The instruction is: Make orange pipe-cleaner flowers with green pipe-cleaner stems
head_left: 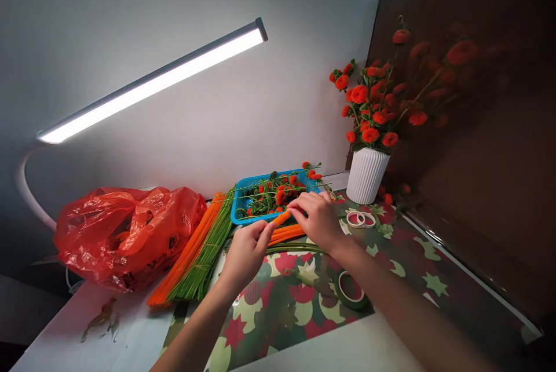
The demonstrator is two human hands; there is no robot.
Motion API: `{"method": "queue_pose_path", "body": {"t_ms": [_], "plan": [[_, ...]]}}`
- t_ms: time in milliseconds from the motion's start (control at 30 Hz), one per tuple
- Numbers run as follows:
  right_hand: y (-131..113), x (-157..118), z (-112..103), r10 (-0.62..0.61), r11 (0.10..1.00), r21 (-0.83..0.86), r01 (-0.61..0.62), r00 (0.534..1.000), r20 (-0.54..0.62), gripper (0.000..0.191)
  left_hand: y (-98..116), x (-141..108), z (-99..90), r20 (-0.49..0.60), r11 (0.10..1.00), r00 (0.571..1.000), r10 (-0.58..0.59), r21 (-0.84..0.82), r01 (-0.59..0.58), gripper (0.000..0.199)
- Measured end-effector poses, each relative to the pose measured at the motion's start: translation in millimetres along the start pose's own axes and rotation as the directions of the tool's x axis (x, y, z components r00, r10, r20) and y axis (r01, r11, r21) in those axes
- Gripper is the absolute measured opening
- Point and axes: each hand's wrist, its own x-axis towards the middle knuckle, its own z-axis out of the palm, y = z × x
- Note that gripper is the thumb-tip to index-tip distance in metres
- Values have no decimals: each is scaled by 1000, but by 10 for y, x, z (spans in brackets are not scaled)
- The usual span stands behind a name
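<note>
Between my two hands is a short, fuzzy orange pipe cleaner piece, bent or coiled; its exact shape is too small to tell. My left hand pinches its near end between thumb and fingers. At its other end, the fingertips of my right hand close on it. Loose orange pipe cleaners and green stems lie on the patterned mat just beneath. Right behind my hands stands a blue basket holding orange pompom flowers with green stems.
Bundled green pipe cleaners and orange pipe cleaners lie left, beside a red plastic bag. Green tape and white tape rolls are at right. A white vase of orange flowers stands behind. A lit lamp hangs above.
</note>
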Motion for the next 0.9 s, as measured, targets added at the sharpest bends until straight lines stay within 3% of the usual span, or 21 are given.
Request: {"method": "queue_pose_path", "body": {"t_ms": [133,200,267,367,433,500,600,700,800,900], "plan": [[-120,-90,106,51,984,180,-10,974,-222,13,28,-15,6,-98,987,995,-8,-161,-8,41],[-176,-116,134,141,929,366,-47,962,-236,13,18,-6,13,-65,948,997,-43,-316,20,42],[-201,-113,143,267,801,584,-131,952,-152,13,-12,16,18,25,864,997,-76,-498,79,44],[-149,-59,132,365,504,827,-249,929,58,18,-83,64,8,171,717,984,-55,-678,158,46],[-55,-12,108,336,340,888,-309,922,192,23,-133,91,-16,249,680,969,10,-712,176,49],[65,26,65,240,267,881,-392,912,333,29,-174,105,-49,314,686,947,73,-704,181,52],[229,56,-37,67,300,808,-508,856,513,30,-204,98,-104,392,715,913,114,-670,198,53],[316,75,-154,-53,425,744,-517,806,590,30,-196,80,-160,487,763,860,155,-612,208,51],[345,100,-243,-56,641,640,-424,806,590,28,-165,74,-211,555,864,816,161,-479,155,50],[362,120,-277,-48,805,516,-291,836,547,24,-138,80,-248,554,937,822,130,-339,80,48]]}}
